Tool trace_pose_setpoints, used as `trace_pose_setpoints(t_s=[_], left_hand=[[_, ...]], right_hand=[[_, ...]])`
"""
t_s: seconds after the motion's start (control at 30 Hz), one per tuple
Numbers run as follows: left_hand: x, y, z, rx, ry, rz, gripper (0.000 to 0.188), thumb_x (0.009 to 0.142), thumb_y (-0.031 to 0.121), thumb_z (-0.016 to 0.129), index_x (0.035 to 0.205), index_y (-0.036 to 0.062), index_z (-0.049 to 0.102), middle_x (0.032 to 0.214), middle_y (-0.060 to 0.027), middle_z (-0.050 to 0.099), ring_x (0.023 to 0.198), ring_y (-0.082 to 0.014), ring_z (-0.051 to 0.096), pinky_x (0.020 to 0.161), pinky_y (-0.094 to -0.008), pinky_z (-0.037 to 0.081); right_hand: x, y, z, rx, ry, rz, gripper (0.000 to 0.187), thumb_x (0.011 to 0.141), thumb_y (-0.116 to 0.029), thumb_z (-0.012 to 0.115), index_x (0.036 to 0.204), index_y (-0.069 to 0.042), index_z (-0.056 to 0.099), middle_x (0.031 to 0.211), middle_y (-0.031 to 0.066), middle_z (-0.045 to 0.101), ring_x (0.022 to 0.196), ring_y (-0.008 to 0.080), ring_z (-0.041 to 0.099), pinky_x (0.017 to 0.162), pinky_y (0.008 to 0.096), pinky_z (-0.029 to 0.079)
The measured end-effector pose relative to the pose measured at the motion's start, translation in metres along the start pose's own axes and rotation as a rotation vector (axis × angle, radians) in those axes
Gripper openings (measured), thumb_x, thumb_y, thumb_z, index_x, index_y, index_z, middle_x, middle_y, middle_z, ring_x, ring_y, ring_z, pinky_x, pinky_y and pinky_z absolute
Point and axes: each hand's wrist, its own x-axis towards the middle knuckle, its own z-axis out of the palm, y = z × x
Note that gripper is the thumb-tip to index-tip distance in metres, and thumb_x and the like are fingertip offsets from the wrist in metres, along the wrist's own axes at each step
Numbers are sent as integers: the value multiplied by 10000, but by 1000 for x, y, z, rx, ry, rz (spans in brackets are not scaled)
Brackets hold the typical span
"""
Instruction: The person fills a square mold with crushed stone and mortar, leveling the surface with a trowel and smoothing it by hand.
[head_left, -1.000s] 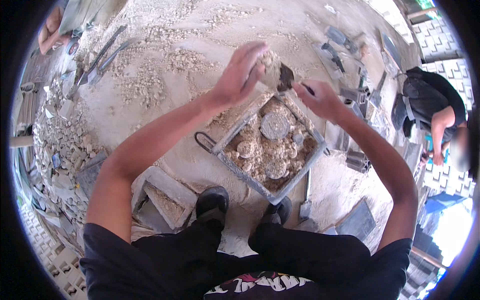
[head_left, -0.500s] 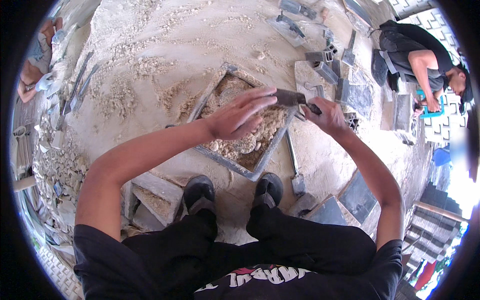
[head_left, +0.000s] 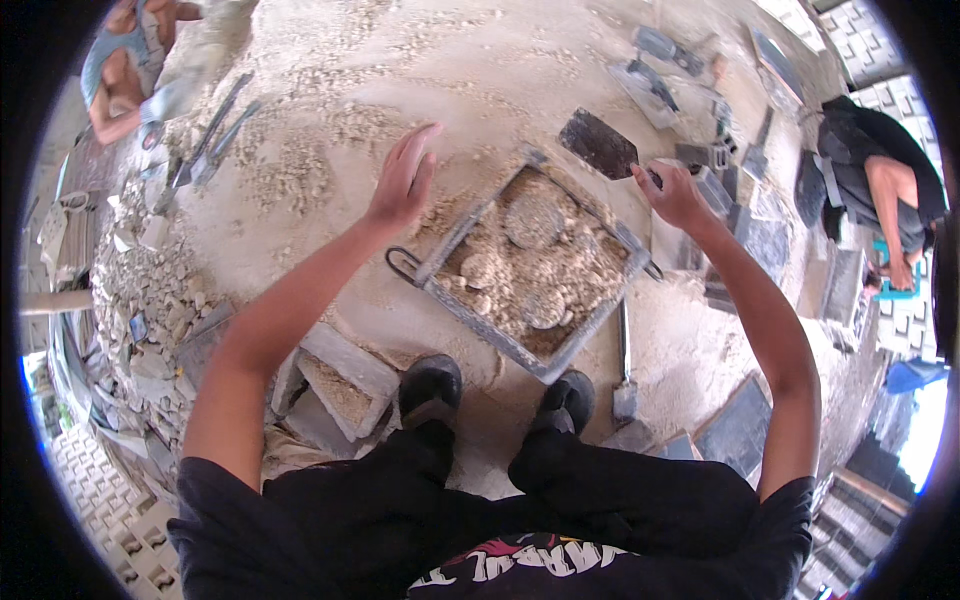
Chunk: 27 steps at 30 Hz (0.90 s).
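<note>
My right hand [head_left: 682, 196] is closed round the handle of a trowel [head_left: 598, 143], whose dark flat blade points away to the left above the far right side of a square frame [head_left: 478, 333]. Damp-looking sand [head_left: 590, 268] fills the frame in loose lumps, with a few round, flat shapes among them. A wire loop handle [head_left: 402, 265] sticks out at the frame's left corner. To the left of the frame my left hand [head_left: 403, 185] hovers over the sandy floor, empty, its fingers stretched out.
A small spade-like tool [head_left: 624, 385] lies right of the frame. Concrete pieces [head_left: 345, 380] lie by my left shoe, rubble [head_left: 160, 330] farther left. Two long tools [head_left: 215, 145] rest at the far left. Co-workers sit at far left [head_left: 125, 75] and right [head_left: 885, 180].
My left hand has come away from the trowel blade and moved left. The trowel in my right hand has swung outward, uncovering the sand. The view has shifted.
</note>
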Motion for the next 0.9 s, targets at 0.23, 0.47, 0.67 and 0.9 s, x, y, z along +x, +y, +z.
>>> trace_pose_setpoints(t_s=[0.23,0.47,0.67,0.9], left_hand=[[-57,-82,-20,393,118,-302,595,1012,364,368,1434,-47,282,1485,-223,321,1417,-352,253,1177,-497,119],[-33,-184,-83,593,241,-596,650,1008,415,348,1457,-48,262,1520,-235,271,1436,-364,207,1185,-475,103],[-12,-221,-69,485,180,-625,639,1014,460,270,1483,25,277,1541,-191,266,1442,-348,207,1185,-458,125],[11,-222,-48,344,160,-380,598,1025,410,256,1483,26,271,1544,-190,256,1442,-354,206,1180,-468,136]], right_hand=[[124,11,41,-98,-467,-137,561,934,-488,517,747,33,607,722,277,578,637,412,558,627,475,432],[217,-120,113,-76,-585,-213,618,964,-536,391,943,20,658,869,277,656,828,431,643,789,506,493],[269,-235,169,-5,-589,-234,585,1000,-452,342,959,36,663,907,270,669,897,404,661,850,491,515],[281,-288,210,39,-444,-224,534,976,-428,407,940,26,685,906,252,679,902,393,668,839,492,522]])
